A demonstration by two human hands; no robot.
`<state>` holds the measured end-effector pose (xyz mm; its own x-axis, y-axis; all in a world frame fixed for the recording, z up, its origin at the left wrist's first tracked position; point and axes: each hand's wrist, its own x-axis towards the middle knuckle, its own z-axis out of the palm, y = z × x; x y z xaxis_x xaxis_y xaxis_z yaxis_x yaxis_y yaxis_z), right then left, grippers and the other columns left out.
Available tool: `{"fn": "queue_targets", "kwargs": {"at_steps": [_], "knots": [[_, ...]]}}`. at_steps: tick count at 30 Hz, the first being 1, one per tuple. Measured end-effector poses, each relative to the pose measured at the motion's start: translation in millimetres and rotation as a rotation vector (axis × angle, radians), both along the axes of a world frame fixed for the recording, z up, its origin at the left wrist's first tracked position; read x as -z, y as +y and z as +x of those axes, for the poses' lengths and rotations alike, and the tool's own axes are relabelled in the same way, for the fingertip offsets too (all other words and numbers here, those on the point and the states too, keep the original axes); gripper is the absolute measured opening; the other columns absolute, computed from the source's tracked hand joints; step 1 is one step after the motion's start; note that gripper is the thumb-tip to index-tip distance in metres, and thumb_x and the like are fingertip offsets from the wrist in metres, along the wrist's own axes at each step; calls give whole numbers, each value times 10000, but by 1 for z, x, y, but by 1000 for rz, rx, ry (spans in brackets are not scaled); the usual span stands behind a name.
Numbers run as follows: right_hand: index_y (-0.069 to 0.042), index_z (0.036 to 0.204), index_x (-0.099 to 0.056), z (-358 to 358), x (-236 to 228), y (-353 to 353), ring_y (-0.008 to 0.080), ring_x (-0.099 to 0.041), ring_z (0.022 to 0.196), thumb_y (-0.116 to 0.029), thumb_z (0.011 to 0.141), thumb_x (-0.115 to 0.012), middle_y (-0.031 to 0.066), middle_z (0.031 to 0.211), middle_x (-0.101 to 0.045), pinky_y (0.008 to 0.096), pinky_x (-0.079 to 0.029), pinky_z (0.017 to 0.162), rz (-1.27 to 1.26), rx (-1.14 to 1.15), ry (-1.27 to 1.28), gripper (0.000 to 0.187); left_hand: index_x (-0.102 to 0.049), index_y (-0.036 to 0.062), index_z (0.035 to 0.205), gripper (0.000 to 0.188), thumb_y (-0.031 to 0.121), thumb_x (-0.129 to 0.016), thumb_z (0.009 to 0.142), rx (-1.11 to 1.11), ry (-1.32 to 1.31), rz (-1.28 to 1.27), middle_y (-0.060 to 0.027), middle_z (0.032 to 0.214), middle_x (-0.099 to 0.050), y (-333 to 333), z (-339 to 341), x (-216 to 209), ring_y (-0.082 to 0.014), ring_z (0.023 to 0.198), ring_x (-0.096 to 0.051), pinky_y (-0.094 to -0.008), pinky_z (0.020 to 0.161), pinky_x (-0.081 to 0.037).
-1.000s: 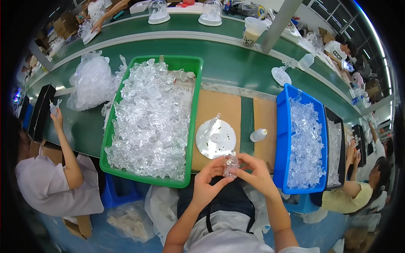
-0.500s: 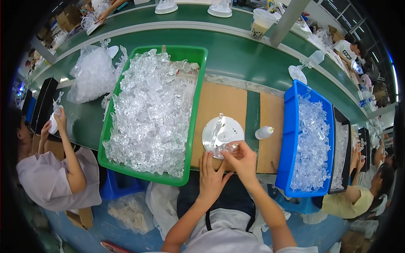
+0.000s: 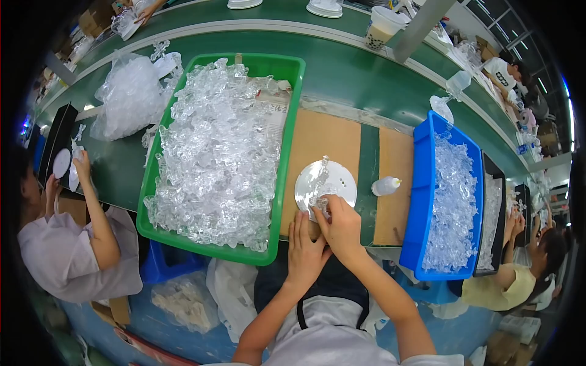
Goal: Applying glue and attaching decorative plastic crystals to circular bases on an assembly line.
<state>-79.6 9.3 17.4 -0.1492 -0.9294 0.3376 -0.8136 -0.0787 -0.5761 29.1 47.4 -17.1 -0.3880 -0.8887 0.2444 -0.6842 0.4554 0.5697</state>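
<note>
A round white disc lies on brown cardboard before me, with small holes at its right side. One clear plastic figure is on its far part. At the disc's near edge my right hand pinches another clear plastic piece against the surface; the fingers partly hide it. My left hand rests flat beside it, fingers stretched out with their tips at the disc's near edge, and holds nothing visible. Right of the disc is a small white squeeze bottle with a yellowish tip.
A large green bin heaped with clear plastic pieces stands left. To the right are a blue bin and a black tray of clear pieces. A stuffed plastic bag lies far left. Co-workers sit on both sides.
My right hand has turned and shifted slightly left, bringing the held clear piece from lying along the near edge to a more upright pose on the disc. My left hand stays nearly in place.
</note>
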Motion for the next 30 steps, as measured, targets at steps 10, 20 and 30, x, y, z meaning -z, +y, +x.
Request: {"fn": "queue_targets", "kwargs": {"at_steps": [10, 20, 30], "knots": [[-49, 1017, -629, -39, -40, 37, 322, -621, 761, -153, 759, -669, 165, 851, -635, 392, -505, 649, 34, -39, 62, 281, -440, 131, 1351, 646, 348, -661, 783, 104, -208, -38, -321, 1427, -228, -14, 1, -3, -458, 1338, -215, -549, 1072, -202], [-111, 970, -645, -261, -117, 73, 211, -617, 798, -61, 700, -721, 69, 925, -644, 305, -498, 650, 499, 90, 530, 285, -460, 198, 1352, 593, 318, -661, 808, 84, -178, -2, -299, 1449, -205, -12, -3, -15, -434, 1344, -216, -548, 1070, -198], [-29, 910, -661, -72, -58, 58, 159, -635, 816, 18, 759, -680, 85, 917, -624, 254, -533, 652, 38, 27, -400, 159, -488, 178, 1316, 543, 336, -645, 821, 65, -134, -2, -289, 1444, -219, -12, -3, -6, -441, 1338, -232, -590, 1052, -200]]}}
